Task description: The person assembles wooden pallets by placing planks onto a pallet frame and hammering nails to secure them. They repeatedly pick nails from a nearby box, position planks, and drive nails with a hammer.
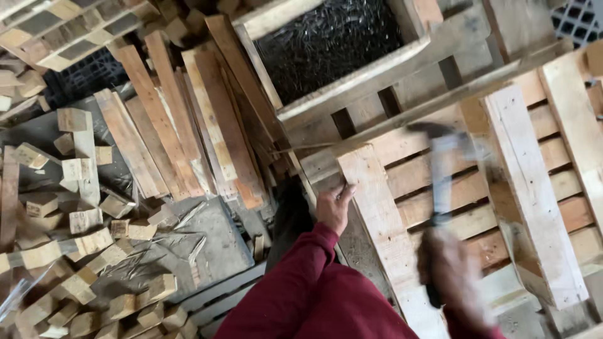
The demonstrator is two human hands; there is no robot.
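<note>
Soft daylight; motion-blurred right hand [453, 267], hammer [441, 182]
</note>
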